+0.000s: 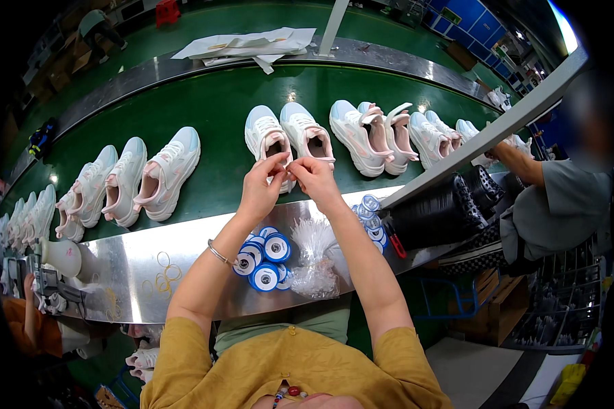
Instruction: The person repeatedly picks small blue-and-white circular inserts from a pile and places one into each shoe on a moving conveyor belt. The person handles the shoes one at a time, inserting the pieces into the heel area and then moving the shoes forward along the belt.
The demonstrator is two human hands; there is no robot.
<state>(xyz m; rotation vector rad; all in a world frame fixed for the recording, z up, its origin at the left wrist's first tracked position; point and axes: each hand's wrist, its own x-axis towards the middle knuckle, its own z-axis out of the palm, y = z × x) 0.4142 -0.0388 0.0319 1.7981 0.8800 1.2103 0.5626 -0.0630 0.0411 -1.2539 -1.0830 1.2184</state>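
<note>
Left hand and right hand pinch something small, unidentifiable, over the white shoe at the belt's near edge. Advise keeping fingertips close together.

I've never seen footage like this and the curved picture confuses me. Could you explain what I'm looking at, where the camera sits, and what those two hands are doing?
The camera is worn on a person's head and looks down, so the two forearms rising from the lower edge are that person's own. Its wide lens bends straight edges. The left hand and right hand meet over a pair of white and pink sneakers, pinching something too small to identify. The shoes stand in pairs on a green conveyor belt. In front runs a shiny metal ledge with blue and white spools, a crumpled clear plastic bag and some thin rings. At the right, another worker in grey reaches toward the belt.
</note>
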